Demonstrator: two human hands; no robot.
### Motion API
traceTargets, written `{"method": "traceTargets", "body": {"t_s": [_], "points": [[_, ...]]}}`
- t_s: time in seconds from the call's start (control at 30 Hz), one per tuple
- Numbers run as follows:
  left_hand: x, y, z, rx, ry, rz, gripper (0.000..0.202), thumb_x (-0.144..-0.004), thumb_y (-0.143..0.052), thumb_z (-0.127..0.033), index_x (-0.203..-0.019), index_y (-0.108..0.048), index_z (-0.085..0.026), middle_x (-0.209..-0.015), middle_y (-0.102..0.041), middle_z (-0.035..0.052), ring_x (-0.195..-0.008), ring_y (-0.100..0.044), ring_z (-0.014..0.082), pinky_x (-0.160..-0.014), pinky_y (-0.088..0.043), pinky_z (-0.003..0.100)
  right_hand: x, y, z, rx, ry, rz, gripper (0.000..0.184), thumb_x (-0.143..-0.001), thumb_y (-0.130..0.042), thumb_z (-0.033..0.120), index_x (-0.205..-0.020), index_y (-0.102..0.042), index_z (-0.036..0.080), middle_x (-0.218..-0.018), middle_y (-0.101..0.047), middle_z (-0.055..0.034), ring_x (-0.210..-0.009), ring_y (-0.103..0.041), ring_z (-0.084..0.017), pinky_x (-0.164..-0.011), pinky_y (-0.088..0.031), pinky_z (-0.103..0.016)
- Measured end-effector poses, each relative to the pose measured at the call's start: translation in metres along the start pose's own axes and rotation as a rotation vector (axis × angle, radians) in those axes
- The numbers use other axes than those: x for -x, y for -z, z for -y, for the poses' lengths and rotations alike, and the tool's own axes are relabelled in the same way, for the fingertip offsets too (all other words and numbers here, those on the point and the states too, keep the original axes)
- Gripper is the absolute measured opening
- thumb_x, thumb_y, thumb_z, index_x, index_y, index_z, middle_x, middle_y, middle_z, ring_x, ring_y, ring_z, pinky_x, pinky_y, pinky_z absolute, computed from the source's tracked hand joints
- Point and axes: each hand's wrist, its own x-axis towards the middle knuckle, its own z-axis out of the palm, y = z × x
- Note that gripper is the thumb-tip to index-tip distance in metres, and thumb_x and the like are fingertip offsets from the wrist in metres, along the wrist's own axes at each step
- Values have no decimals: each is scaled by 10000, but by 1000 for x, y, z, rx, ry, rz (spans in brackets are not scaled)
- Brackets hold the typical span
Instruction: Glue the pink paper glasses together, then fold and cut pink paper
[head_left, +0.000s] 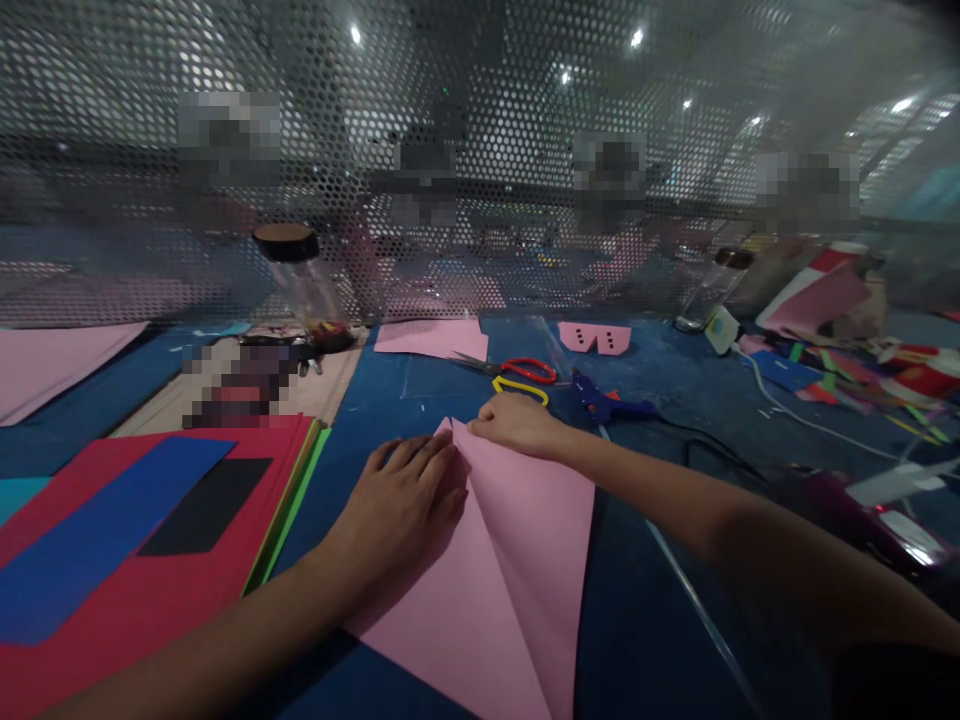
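Note:
A large sheet of pink paper (517, 560) lies before me on the blue tabletop, creased lengthwise and narrowing to a point at its far end. Across its left side near the tip, my left hand (409, 490) rests palm down with the fingers stretched out. My right hand (517, 425) is closed at the tip, its bent fingers pinching the folded edge. Just beyond that hand lie scissors (529, 370) with one red and one yellow handle loop. A blue glue gun (607, 400) rests to their right.
Red card sheets (217, 590) bearing blue and black strips are stacked at left. Glass jars (307, 290) stand by the perforated metal screen (480, 120). A pink cutout with black squares (596, 338) and paper scraps (832, 370) lie farther back. A glue stick (697, 610) lies right.

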Motion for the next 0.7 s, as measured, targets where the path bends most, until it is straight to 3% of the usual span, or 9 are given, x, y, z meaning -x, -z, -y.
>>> {"method": "traceTargets", "body": {"t_s": [0.47, 0.7], "points": [[1, 2, 0, 0, -5, 3, 396, -969, -509, -315, -1318, -595, -150, -1467, -588, 128, -1283, -567, 324, -1057, -397, 521, -3, 1, -2, -7, 46, 17, 304, -848, -542, 356, -621, -634, 175, -624, -596, -14, -606, -510, -143, -528, -248, -278], [1, 2, -1, -25, -21, -16, 430, -977, -490, -314, -1353, -581, -127, -1452, -598, 143, -1288, -570, 314, -1091, -376, 501, 8, 2, -11, -31, 64, 15, 412, -917, -502, 478, -662, -625, 179, -639, -602, -3, -616, -511, -133, -531, -250, -266]]}}
